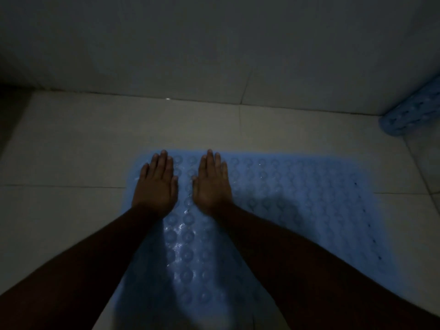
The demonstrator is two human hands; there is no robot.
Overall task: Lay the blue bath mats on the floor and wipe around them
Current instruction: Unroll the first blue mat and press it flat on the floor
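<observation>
A blue bath mat (297,206) with rows of round bumps lies flat on the pale tiled floor (71,151) in dim light. My left hand (157,184) rests palm down on the mat's far left corner, fingers straight and together. My right hand (212,184) lies palm down beside it, a narrow strip of mat between the two. Neither hand holds anything. A second blue mat (412,113) leans against the wall at the far right, partly cut off by the frame edge.
A tiled wall (214,44) rises just beyond the mat, meeting the floor along a dark grout line. Another wall closes the right corner. Bare floor tiles lie left of the mat and between it and the wall.
</observation>
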